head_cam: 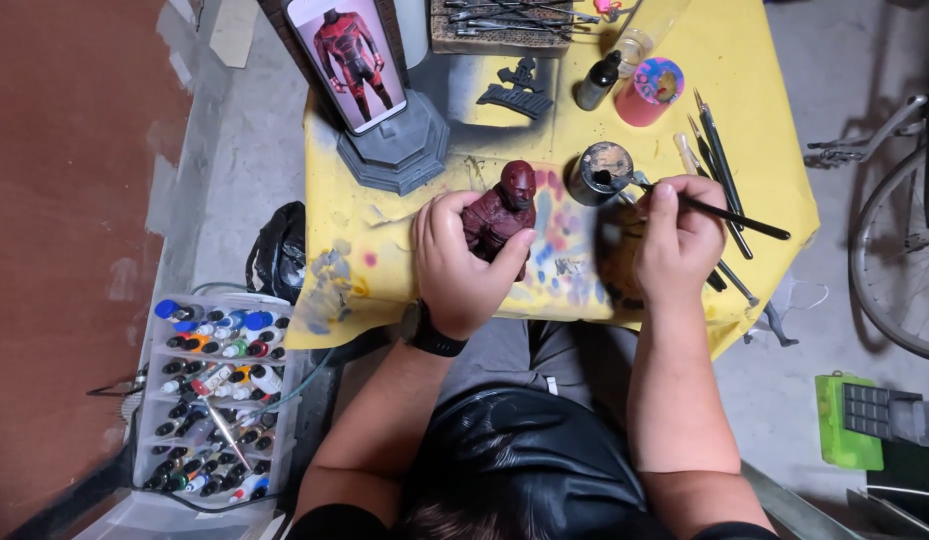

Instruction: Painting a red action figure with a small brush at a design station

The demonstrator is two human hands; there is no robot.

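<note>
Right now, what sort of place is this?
Likely a hobby painting corner in a garage: a paint-stained yellow table, a rack of paint bottles, a red figure in the left hand, a bicycle wheel.

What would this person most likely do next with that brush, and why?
Probably bring the brush across to the red figure. The right hand holds its tip at the small paint pot, as if loading colour, while the left hand grips the figure upright, facing the painter.
</note>
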